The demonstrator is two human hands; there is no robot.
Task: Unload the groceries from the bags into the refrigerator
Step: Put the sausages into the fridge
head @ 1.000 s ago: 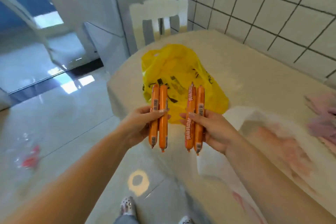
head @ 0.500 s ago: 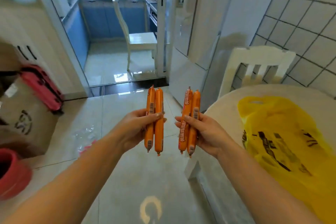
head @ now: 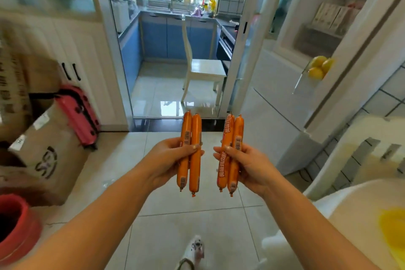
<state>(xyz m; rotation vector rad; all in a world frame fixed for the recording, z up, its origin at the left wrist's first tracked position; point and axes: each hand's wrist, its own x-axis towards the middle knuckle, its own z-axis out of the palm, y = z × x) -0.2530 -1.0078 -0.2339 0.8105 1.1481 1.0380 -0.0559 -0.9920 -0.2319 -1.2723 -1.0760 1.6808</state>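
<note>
**Turning away from the bag, sausages in both hands**

The view is swinging left compared with half a second ago: the yellow bag (head: 394,230) is sliding off to the bottom right corner, and the open fridge (head: 324,35) is coming into view on the right, with lemons (head: 318,68) sitting in its door shelf. The hands themselves are barely changing, same grip, same spacing.

The left hand (head: 168,160) is holding two sausages (head: 189,151) upright, fingers (head: 194,146) curling round the middle of the pair. The right hand (head: 245,164) is doing the same with two more sausages (head: 232,151), thumb pressing across the front. The two pairs are sitting side by side in mid-air, near each other but not touching, over the tiled floor (head: 197,221).

So I'm reading this as the carry step: stuff is out of the bag and the person is heading for the fridge, which is off to the right and standing open already. That's handy, since both hands are full. The bag is resting on the surface (head: 350,215) at the lower right, and I can't tell what's left inside. A white chair (head: 203,68) is standing in the kitchen doorway ahead, cardboard boxes (head: 48,155) and a pink case (head: 76,114) on the left.
</note>
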